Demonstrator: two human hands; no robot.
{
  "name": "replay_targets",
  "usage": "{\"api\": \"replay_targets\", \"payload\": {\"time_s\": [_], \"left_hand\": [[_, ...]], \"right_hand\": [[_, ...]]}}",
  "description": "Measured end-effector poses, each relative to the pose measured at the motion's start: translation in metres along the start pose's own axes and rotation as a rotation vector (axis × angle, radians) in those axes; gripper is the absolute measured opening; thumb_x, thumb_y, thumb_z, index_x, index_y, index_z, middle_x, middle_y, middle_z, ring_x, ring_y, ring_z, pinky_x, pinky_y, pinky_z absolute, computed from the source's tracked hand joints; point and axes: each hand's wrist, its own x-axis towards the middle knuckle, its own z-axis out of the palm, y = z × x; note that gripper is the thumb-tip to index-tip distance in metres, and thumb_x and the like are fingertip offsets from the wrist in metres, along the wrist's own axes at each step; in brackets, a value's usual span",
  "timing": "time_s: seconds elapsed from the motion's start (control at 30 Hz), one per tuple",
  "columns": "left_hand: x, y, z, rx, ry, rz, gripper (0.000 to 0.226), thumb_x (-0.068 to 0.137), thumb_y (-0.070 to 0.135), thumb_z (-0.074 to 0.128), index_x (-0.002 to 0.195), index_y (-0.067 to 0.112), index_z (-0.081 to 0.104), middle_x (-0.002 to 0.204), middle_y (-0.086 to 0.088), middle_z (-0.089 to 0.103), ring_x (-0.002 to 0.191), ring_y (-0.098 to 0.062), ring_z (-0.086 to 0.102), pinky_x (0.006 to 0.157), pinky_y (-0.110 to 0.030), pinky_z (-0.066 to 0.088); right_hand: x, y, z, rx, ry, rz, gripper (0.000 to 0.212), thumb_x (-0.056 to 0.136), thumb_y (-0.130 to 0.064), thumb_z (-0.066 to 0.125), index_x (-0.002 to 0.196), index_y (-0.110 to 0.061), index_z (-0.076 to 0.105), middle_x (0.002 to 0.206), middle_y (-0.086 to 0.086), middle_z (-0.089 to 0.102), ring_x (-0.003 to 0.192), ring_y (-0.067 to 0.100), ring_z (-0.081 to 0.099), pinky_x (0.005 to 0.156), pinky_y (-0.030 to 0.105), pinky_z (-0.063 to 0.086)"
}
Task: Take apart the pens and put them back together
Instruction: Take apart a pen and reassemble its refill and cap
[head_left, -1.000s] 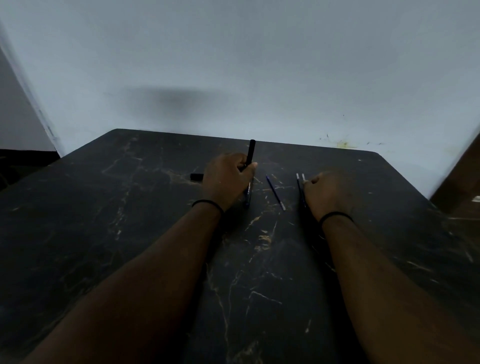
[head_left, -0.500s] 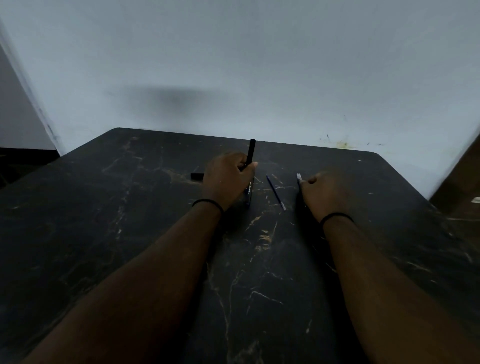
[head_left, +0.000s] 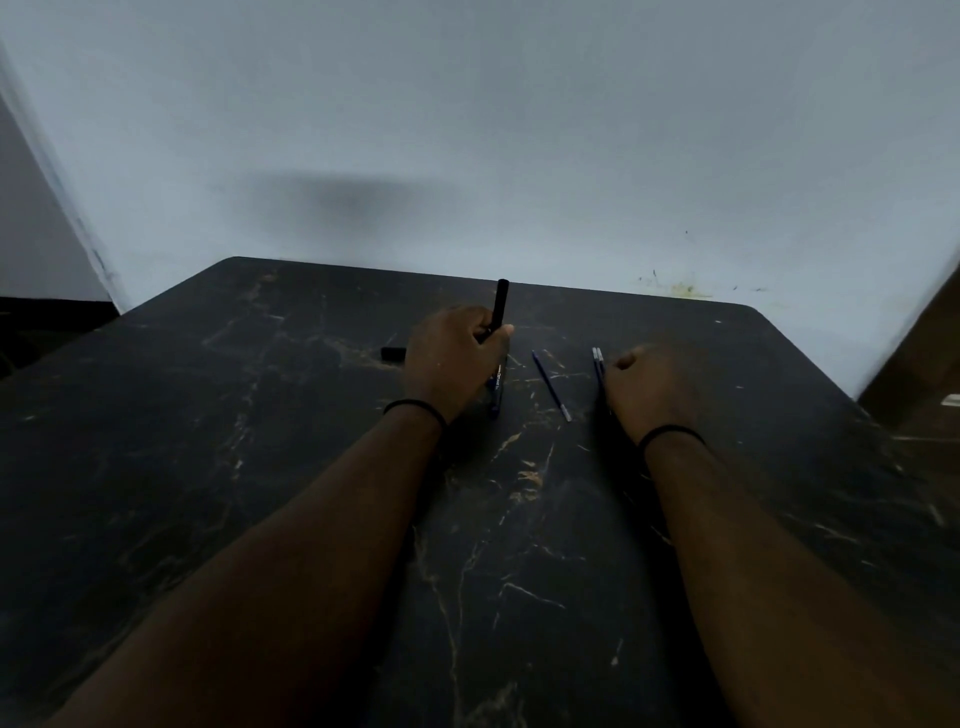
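Head view, the only one, looks down along two bare forearms to a dark, marble-veined worktop (head_left: 322, 467) pushed against a pale wall (head_left: 467, 130). The left hand (head_left: 454, 358) is curled around a slim black pen barrel (head_left: 501, 306), holding it upright so its top stands clear above the knuckles; below the hand a blue printed pen body (head_left: 496, 387) shows against the worktop, and whether it joins the black piece or lies beneath it I cannot tell. Held on end like that, the barrel looks ready to take a refill from above or be pulled apart lengthwise. A short black cap-like piece (head_left: 393, 354) lies flat just left of that hand, probably set aside out of the way.

The right hand (head_left: 649, 387) rests knuckles-up on the worktop, fingers folded under, at the near end of a pair of thin blue refills with pale tips (head_left: 597, 361) lying side by side. It seems to be pinching or gathering them, but the fingertips are hidden, so I cannot tell whether it actually grips anything. Between the two hands a single thin blue refill (head_left: 550, 384) lies alone, slanting toward the near edge, touched by neither. With refills out and barrels open, the pens appear dismantled, and reassembly looks like the step in hand.
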Motion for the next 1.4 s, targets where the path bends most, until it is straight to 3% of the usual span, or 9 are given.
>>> {"api": "replay_targets", "payload": {"time_s": [0.3,0.47,0.57,0.67,0.83,1.0,1.17,1.27,1.4], "left_hand": [[0.001,-0.001,0.001,0.004,-0.019,0.010,0.021,0.091,0.040,0.064,0.075,0.029,0.057,0.064,0.013,0.054,0.060,-0.005,0.055,0.057,-0.024,0.047],[0.000,-0.001,0.001,-0.005,-0.013,0.018,0.023,0.091,0.039,0.065,0.073,0.034,0.053,0.060,0.017,0.050,0.055,0.000,0.051,0.053,-0.016,0.035],[0.000,-0.001,0.000,-0.005,0.005,0.015,0.024,0.091,0.038,0.066,0.071,0.034,0.054,0.057,0.018,0.048,0.051,0.002,0.048,0.050,-0.014,0.031],[0.000,-0.001,0.001,-0.009,-0.001,0.008,0.022,0.091,0.038,0.066,0.072,0.032,0.056,0.058,0.018,0.051,0.053,0.001,0.051,0.051,-0.015,0.034],[-0.001,-0.001,0.002,-0.016,0.002,0.006,0.017,0.090,0.037,0.067,0.077,0.028,0.064,0.059,0.017,0.053,0.054,0.000,0.053,0.051,-0.015,0.036],[0.000,-0.002,0.003,0.002,0.016,0.010,0.018,0.090,0.038,0.067,0.081,0.023,0.070,0.060,0.017,0.054,0.054,0.001,0.053,0.051,-0.012,0.034],[0.001,-0.003,0.003,-0.008,0.015,0.004,0.018,0.090,0.039,0.066,0.082,0.023,0.071,0.068,0.009,0.065,0.059,-0.003,0.059,0.052,-0.016,0.041],[0.001,-0.002,0.003,-0.012,0.003,-0.005,0.017,0.090,0.040,0.066,0.081,0.026,0.068,0.066,0.011,0.063,0.058,-0.002,0.058,0.052,-0.014,0.038],[0.001,-0.003,0.003,0.003,-0.009,-0.009,0.017,0.091,0.041,0.065,0.083,0.026,0.067,0.070,0.011,0.063,0.062,-0.004,0.059,0.055,-0.018,0.045]], "right_hand": [[0.003,-0.001,0.002,-0.011,-0.004,0.020,0.024,0.091,-0.021,0.056,0.089,-0.009,0.076,0.092,0.013,0.073,0.086,0.034,0.067,0.081,0.040,0.057],[0.004,-0.001,0.003,0.011,-0.017,0.027,0.025,0.094,-0.021,0.054,0.089,-0.008,0.075,0.091,0.014,0.072,0.084,0.034,0.067,0.080,0.042,0.058],[0.003,-0.001,0.003,0.028,-0.012,0.025,0.034,0.095,-0.034,0.055,0.085,-0.006,0.071,0.089,0.014,0.071,0.085,0.035,0.066,0.081,0.043,0.056],[0.002,-0.002,0.003,0.039,-0.007,0.020,0.034,0.092,-0.037,0.060,0.079,-0.007,0.071,0.085,0.013,0.070,0.085,0.035,0.067,0.081,0.040,0.056],[0.001,-0.004,0.003,-0.025,-0.030,0.040,0.024,0.090,-0.029,0.061,0.090,-0.008,0.073,0.093,0.015,0.071,0.088,0.035,0.066,0.082,0.040,0.057],[-0.001,-0.006,0.002,-0.049,-0.012,0.051,0.026,0.090,-0.029,0.060,0.098,-0.007,0.072,0.100,0.017,0.070,0.093,0.037,0.066,0.084,0.041,0.056],[-0.001,-0.006,0.004,-0.007,-0.008,0.051,0.030,0.092,-0.034,0.058,0.097,-0.008,0.071,0.099,0.015,0.070,0.092,0.035,0.066,0.084,0.041,0.056],[-0.002,-0.007,0.003,0.020,0.064,0.024,0.029,0.093,-0.037,0.058,0.095,-0.012,0.071,0.095,0.010,0.071,0.090,0.031,0.066,0.082,0.037,0.054],[-0.006,-0.016,0.005,0.062,0.115,-0.073,0.026,0.096,-0.038,0.057,0.090,-0.017,0.070,0.083,0.004,0.067,0.076,0.022,0.061,0.070,0.029,0.045]]}}
